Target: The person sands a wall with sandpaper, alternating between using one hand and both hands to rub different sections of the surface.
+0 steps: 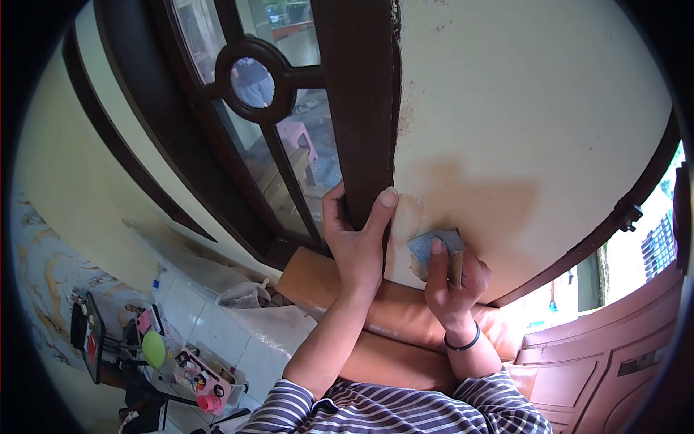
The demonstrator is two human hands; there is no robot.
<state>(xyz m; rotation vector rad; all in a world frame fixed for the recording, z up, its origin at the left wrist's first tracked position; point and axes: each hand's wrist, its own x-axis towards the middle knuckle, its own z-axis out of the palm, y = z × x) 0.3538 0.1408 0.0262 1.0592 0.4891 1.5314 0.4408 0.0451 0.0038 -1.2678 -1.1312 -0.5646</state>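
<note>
While our left grip (356, 244), spread wide, clasped the dark brown wooden window frame (359, 108) between fingers and thumb, our right grip (457, 286), above a thin black wristband (464, 344), was closed on a folded blue-grey and tan sheet (421, 247) at the cream painted wall (506, 94), just right of the frame.

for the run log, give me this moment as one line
left hand: gripping dark wooden frame | right hand: holding folded sheet by pale wall
</note>
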